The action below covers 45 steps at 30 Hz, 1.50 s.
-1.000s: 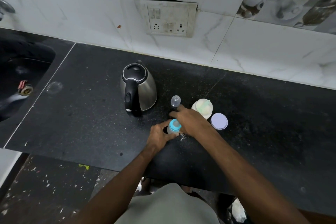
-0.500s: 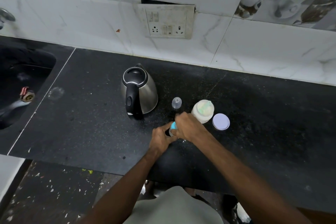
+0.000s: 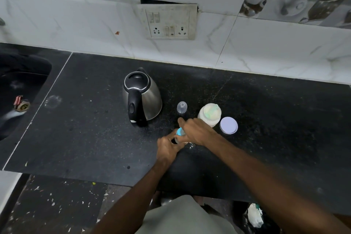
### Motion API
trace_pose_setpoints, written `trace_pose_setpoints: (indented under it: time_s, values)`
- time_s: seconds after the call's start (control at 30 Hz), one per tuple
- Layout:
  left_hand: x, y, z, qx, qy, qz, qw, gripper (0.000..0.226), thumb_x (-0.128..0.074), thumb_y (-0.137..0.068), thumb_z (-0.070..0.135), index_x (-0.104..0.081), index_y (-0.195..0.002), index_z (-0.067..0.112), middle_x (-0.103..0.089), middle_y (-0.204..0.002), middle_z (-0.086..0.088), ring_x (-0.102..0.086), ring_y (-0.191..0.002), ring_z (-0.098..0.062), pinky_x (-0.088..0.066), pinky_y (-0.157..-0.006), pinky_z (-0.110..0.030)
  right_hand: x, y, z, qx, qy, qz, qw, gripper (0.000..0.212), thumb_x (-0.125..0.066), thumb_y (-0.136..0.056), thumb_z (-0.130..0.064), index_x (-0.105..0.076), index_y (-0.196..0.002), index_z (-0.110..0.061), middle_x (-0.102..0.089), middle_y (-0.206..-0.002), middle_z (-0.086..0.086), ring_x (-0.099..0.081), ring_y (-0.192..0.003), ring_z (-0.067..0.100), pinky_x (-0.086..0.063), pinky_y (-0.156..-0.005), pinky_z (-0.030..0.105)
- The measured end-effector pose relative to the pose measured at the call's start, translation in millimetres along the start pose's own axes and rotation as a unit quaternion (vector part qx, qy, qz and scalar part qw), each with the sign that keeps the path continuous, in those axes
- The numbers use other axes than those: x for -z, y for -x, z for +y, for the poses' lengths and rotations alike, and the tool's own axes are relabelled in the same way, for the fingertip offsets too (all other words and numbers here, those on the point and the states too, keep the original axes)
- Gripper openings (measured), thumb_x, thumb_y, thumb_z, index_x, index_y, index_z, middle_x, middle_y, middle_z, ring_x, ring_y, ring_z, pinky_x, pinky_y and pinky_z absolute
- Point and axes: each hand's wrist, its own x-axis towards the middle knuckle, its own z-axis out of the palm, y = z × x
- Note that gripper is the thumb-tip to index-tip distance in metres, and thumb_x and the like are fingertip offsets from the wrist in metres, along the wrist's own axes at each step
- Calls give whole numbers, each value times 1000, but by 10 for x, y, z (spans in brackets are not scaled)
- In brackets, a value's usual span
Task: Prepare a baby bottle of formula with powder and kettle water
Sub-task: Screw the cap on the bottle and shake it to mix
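Observation:
A small baby bottle with a blue collar (image 3: 179, 132) stands on the black counter (image 3: 91, 135), mostly hidden by my hands. My left hand (image 3: 168, 147) grips its body from the left. My right hand (image 3: 195, 129) closes over its blue top. A clear bottle cap (image 3: 182, 107) stands just behind the hands. To the right, an open white powder container (image 3: 209, 113) holds a pale scoop, with its lilac lid (image 3: 228, 125) lying beside it. A steel kettle (image 3: 141, 97) with a black handle and lid sits behind and to the left.
A dark sink (image 3: 17, 97) with a drain lies at the far left. A white tiled wall with a socket panel (image 3: 168, 22) rises behind the counter. The counter's front edge runs just below my hands, with speckled floor beneath.
My right hand has settled over the bottle's blue top, covering most of it. My left hand stays on the bottle body. The view has shifted slightly.

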Motion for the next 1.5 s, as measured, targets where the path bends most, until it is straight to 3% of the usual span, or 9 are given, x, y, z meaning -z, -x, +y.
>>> trace_pose_setpoints:
  time_s: [0.27, 0.43, 0.57, 0.63, 0.7, 0.8, 1.03, 1.27, 1.5]
  values:
    - [-29, -20, -19, 30, -39, 11, 999, 38, -90, -79, 15, -79, -115, 12, -82, -103, 1, -77, -92, -11, -62, -89, -35, -185, 17, -354, -237, -117, 76, 961, 45, -57, -97, -46, -53, -118, -6, -71, -111, 15, -69, -102, 35, -49, -79, 39]
    - [-23, -17, 13, 60, -39, 1, 997, 54, -89, -81, 22, -72, -131, 14, -80, -112, 0, -76, -102, -11, -61, -96, -37, -172, -6, -479, -345, -202, 87, 912, 49, -61, -95, -49, -54, -119, -7, -69, -115, 17, -67, -109, 36, -53, -85, 42]
    - [14, -29, 19, 44, -50, -16, 998, 52, -91, -79, 25, -73, -128, 16, -81, -106, 1, -76, -96, -9, -60, -92, -31, -192, 59, -435, -322, -214, 84, 918, 51, -61, -94, -54, -52, -117, -10, -70, -110, 17, -68, -103, 37, -54, -80, 42]
    - [44, -26, 32, 40, -43, -19, 998, 43, -90, -80, 24, -76, -120, 16, -81, -102, 2, -75, -90, -8, -60, -88, -28, -208, 153, -337, -280, -317, 65, 904, 52, -67, -88, -57, -52, -112, -13, -72, -99, 12, -72, -88, 32, -60, -68, 43]
    - [93, -45, 52, 39, -26, -22, 999, 37, -90, -79, 18, -78, -113, 15, -81, -99, 1, -73, -84, -3, -59, -82, -23, -217, 272, -197, -229, -484, 41, 844, 49, -76, -84, -53, -56, -112, -18, -73, -88, 7, -75, -75, 22, -64, -60, 38]
    - [163, -81, 101, 11, -14, -54, 998, 50, -94, -74, 23, -78, -121, 23, -80, -107, 12, -73, -96, 3, -57, -87, -18, -266, 417, 9, -217, -602, 40, 767, 48, -79, -89, -37, -60, -129, -20, -75, -96, 9, -77, -85, 16, -66, -73, 38]
    - [348, -89, 307, 5, -11, -70, 997, 55, -96, -70, 23, -78, -122, 23, -79, -111, 14, -72, -101, 1, -54, -88, -15, -348, 530, 18, -185, -608, 71, 769, 51, -75, -87, -3, -63, -132, -26, -71, -127, -1, -64, -123, 14, -53, -102, 31]
    - [701, 39, 642, -41, 14, -94, 995, 45, -88, -72, 36, -79, -115, 25, -82, -97, 8, -78, -92, -6, -65, -85, -41, -78, 590, -377, -138, -694, 101, 699, 50, -80, -89, -23, -59, -134, -31, -71, -129, -8, -69, -119, 16, -57, -97, 43]
    - [863, 266, 794, -86, 33, -72, 993, 33, -87, -82, 16, -78, -114, 17, -81, -96, 8, -76, -91, -3, -57, -76, -16, 101, 633, -604, -112, -703, 165, 683, 51, -83, -84, -9, -61, -129, -17, -76, -119, 2, -73, -112, 19, -61, -92, 35]
